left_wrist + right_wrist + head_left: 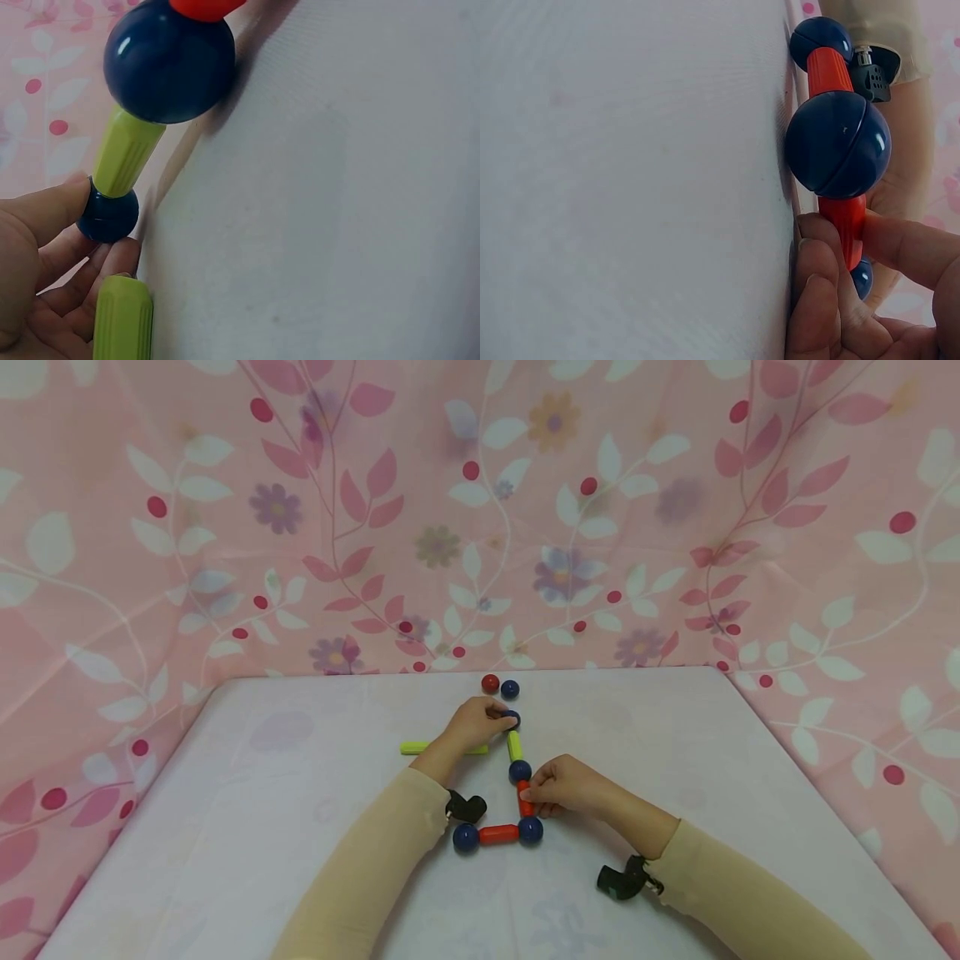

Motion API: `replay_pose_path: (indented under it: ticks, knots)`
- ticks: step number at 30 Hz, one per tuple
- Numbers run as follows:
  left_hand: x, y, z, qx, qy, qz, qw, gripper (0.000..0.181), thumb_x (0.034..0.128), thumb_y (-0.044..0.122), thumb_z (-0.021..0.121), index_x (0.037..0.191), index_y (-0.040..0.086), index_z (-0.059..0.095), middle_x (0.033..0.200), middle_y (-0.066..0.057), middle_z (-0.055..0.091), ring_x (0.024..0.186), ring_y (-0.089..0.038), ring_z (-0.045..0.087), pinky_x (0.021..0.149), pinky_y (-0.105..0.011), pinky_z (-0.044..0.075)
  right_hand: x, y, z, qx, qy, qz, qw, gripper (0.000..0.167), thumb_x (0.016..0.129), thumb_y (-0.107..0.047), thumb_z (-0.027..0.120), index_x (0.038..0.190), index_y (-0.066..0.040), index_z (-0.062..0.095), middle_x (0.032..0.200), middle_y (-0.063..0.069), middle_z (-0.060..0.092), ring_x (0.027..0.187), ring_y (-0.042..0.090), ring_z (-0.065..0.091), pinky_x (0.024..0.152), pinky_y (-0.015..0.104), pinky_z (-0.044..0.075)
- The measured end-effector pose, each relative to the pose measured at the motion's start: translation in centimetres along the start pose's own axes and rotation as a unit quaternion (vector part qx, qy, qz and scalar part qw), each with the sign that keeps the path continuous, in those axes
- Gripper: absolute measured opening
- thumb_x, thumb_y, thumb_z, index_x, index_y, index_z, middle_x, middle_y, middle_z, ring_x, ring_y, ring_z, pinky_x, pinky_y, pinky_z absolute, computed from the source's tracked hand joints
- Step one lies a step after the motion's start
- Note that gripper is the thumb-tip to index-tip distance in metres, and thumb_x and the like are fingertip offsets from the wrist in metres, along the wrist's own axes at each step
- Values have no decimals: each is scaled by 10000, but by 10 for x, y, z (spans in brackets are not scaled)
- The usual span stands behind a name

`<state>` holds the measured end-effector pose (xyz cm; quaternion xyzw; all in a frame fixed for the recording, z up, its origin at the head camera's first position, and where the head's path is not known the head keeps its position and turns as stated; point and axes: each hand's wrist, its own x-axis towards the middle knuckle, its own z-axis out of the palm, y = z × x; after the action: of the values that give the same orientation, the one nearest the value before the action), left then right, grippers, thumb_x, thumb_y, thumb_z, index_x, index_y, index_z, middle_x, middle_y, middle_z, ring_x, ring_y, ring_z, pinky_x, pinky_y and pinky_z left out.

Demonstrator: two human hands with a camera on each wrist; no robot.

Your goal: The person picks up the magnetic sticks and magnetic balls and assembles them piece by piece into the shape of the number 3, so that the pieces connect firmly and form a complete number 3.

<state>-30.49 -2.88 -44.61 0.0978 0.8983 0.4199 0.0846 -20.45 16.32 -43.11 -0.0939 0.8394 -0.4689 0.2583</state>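
My left hand [474,723] pinches a blue ball [109,217] between thumb and fingers. A short yellow-green rod [514,746] joins that ball to a larger-looking blue ball [169,60] nearer me. From there a red rod [525,800] runs to a blue corner ball [530,830], and my right hand [572,790] grips this rod between thumb and fingers. At the corner, a second red rod [498,835] leads left to a blue end ball [466,838]. The joined pieces lie on the table in a bent chain.
A loose red ball [490,683] and a loose blue ball [510,690] sit at the table's back edge. Yellow-green rod material [414,748] shows on both sides of my left wrist; whether it is one rod or two is hidden. A floral cloth [555,527] hangs behind.
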Motion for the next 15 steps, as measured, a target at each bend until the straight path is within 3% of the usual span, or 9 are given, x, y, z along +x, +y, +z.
replay_pose_path:
  ticks: [15]
  knots:
    - [-3,1,0,109,-228,67,9997,346,924,353,730,1134,80,701,981,-26,663,913,-191,589,862,-340,502,1,0,0,-62,26,78,9999,161,917,-146,725,879,11,727,696,53,684,628,140,641,614,287,553]
